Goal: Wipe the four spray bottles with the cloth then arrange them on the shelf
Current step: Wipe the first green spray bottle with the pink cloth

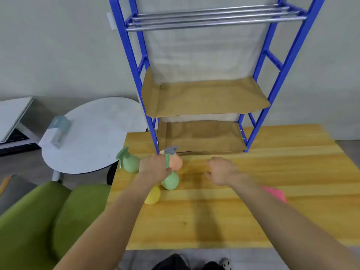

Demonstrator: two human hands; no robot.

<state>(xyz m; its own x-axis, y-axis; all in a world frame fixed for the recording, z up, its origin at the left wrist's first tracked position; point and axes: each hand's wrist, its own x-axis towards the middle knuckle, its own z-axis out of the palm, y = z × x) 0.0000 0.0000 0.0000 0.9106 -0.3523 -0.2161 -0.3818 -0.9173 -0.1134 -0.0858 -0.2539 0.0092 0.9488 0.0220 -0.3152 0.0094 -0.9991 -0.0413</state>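
Several round spray bottles stand together at the left of the wooden table (pixel 253 211). My left hand (pixel 153 166) grips the neck of a green bottle (pixel 171 181). Behind it stands an orange bottle (pixel 176 162), and a second green bottle (pixel 129 162) is further left. A yellow bottle (pixel 153 195) shows partly under my left forearm. My right hand (pixel 222 170) hovers over the table to the right of the bottles, fingers loosely curled and holding nothing. A pink cloth (pixel 275 193) lies partly hidden behind my right forearm. The blue shelf (pixel 276 78) stands at the table's back, with cardboard-lined levels.
A round white side table (pixel 93 137) with a small box (pixel 58 131) stands left of the wooden table. A green armchair (pixel 39 221) sits at the lower left. The shelf's top level is made of metal bars (pixel 214 18). A grey wall is behind.
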